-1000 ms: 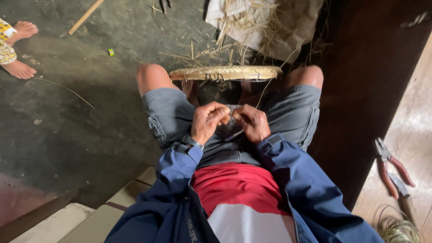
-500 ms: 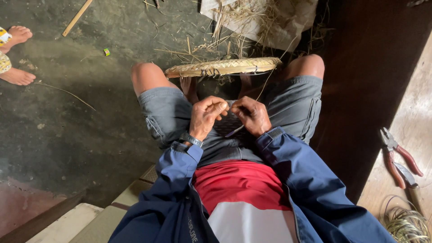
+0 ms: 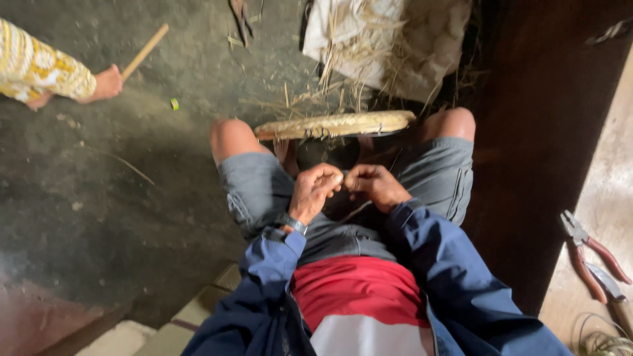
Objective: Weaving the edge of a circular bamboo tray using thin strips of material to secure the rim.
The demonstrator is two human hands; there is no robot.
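I sit with a round woven bamboo tray (image 3: pixel 336 124) standing on edge between my knees. My left hand (image 3: pixel 315 191) and my right hand (image 3: pixel 374 186) meet just below it, over my lap, fingertips touching. Both are closed in a pinch on a thin pale strand (image 3: pixel 358 210) that trails down between them. Whatever lies between the fingertips is hidden by the fingers. A dark gap shows between the tray and my hands.
Another person's hand (image 3: pixel 107 82) holds a wooden stick (image 3: pixel 146 51) at the top left. A sack with loose straw (image 3: pixel 389 39) lies behind the tray. Red-handled pliers (image 3: pixel 589 256) and a wire coil (image 3: pixel 601 343) rest on the right. A dark plank (image 3: pixel 547 132) runs beside my right leg.
My hands have stayed pinched together over my lap. The other person's bare feet at the left edge have given way to an arm and hand holding the stick.
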